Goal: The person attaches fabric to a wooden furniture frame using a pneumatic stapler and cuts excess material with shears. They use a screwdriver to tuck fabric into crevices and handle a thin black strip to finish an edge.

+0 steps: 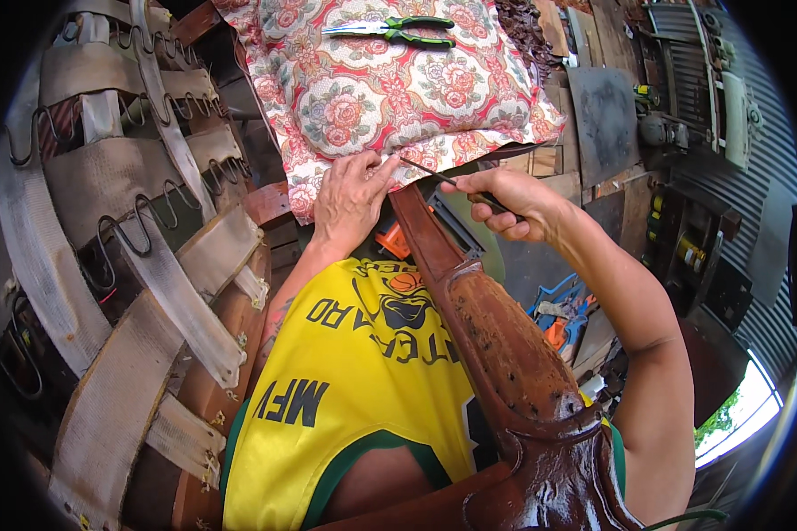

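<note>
My left hand [350, 196] pinches the lower edge of a red and cream floral cushion [398, 88] where it meets a brown carved wooden chair arm [496, 345]. A thin dark metal tool [456, 184] is gripped in my right hand [509, 202], its tip pointing at the fabric edge right beside my left fingers. Green-handled pliers [397, 30] lie on top of the cushion, away from both hands.
On the left is a bare seat frame with webbing straps [142, 292] and zigzag springs [133, 226]. An orange tool [392, 241] lies below my hands. Blue and orange tools [562, 314], boards and a corrugated metal wall [753, 221] are on the right.
</note>
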### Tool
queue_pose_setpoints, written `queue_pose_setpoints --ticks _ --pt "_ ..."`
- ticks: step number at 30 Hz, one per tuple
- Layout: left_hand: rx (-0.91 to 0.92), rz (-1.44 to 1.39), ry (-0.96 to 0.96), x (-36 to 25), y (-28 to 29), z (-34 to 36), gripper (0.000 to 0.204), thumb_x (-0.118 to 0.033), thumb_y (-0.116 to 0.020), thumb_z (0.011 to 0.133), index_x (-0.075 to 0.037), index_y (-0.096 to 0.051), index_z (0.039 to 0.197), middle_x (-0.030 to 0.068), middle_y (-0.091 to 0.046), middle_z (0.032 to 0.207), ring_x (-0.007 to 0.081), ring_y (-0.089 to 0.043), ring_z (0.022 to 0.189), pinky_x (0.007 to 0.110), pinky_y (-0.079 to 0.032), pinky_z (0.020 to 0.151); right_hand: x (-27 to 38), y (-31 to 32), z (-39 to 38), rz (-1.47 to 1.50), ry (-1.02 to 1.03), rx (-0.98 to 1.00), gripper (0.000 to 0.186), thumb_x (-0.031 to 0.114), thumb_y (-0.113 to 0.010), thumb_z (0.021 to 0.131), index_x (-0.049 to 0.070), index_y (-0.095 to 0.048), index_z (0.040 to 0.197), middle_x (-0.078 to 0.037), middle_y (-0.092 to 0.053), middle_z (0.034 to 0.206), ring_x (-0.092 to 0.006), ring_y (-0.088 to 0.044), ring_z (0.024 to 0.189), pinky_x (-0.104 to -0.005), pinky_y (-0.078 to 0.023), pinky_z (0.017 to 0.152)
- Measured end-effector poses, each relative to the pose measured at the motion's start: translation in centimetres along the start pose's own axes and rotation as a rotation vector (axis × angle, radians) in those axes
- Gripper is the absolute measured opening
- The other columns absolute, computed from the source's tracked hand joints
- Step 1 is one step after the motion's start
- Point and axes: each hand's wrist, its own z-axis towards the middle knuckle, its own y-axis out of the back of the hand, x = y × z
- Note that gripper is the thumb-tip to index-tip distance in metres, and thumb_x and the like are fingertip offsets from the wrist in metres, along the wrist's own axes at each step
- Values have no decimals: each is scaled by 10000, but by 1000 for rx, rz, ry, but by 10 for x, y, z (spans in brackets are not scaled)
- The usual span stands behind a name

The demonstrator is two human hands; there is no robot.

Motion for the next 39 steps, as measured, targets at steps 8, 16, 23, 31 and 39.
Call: queue_pose_setpoints --ticks 8,16,23,31,39 --pt "32 -10 15 -3 4 3 467 -206 -770 1009 -238 -714 1472 52 -664 1243 296 -610 1185 464 -507 1010 18 8 2 15 -82 90 225 272 -597 1130 149 -656 1310 44 -523 717 -7 -328 433 -209 -198 323" --pt "61 -1 27 -4 4 5 463 -164 -784 989 -175 -744 1449 73 -668 1256 314 -604 1170 450 -494 1002 43 -14 -2 -415 52 -132 112 201 -616 1063 92 -634 1080 -7 -558 685 -55 -398 425 -274 -253 330" --pt "45 -15 5 -3 3 6 449 -150 -779 987 -163 -752 1436 78 -669 1248 318 -611 1149 450 -496 999 13 -22 0 -554 147 -172 322 271 -634 1109 113 -747 1366 25 -541 667 -67 -406 434 -291 -252 352" --pt "27 13 -4 -1 2 5 410 -214 -754 1017 -193 -732 1426 36 -668 1218 289 -612 1165 450 -507 985 3 -23 2 -336 133 -144 277 263 -579 1110 38 -733 1163 0 -546 646 -95 -418 426 -336 -266 360" --pt "39 4 -6 -1 1 5 410 -213 -757 1016 -194 -732 1425 42 -669 1214 294 -616 1163 449 -512 993 -40 -24 23 -843 528 -309 453 192 -572 1070 -106 -698 1386 -342 -771 944 -285 -795 825 -436 -607 801"
